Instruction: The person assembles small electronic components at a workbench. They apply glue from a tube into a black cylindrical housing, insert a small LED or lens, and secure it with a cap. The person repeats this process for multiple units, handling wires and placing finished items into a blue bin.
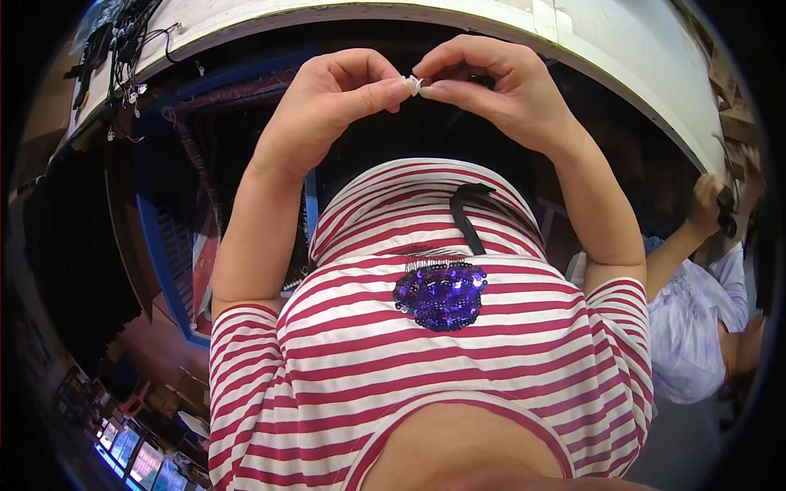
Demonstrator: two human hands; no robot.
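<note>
White piece (pixel 416 85) sits between left fingers (pixel 383 94) and right fingers (pixel 457 92).

Between my left grip (pixel 348 86) and my right grip (pixel 503 82) hardly any gap remains, as a small white piece (pixel 416 85) fills it. Nearer me than both, a dark open pocket lies between my forearms, bounded by my red-and-white striped shirt (pixel 434 360). Just beyond both, the edge of a long white counter (pixel 639 65) stands in the way. Left of my left grip are a blue slatted plastic crate (pixel 164 262) and tangled black cables (pixel 123 49); well right of my right grip, a co-worker's arm (pixel 684 245) takes up room.
</note>
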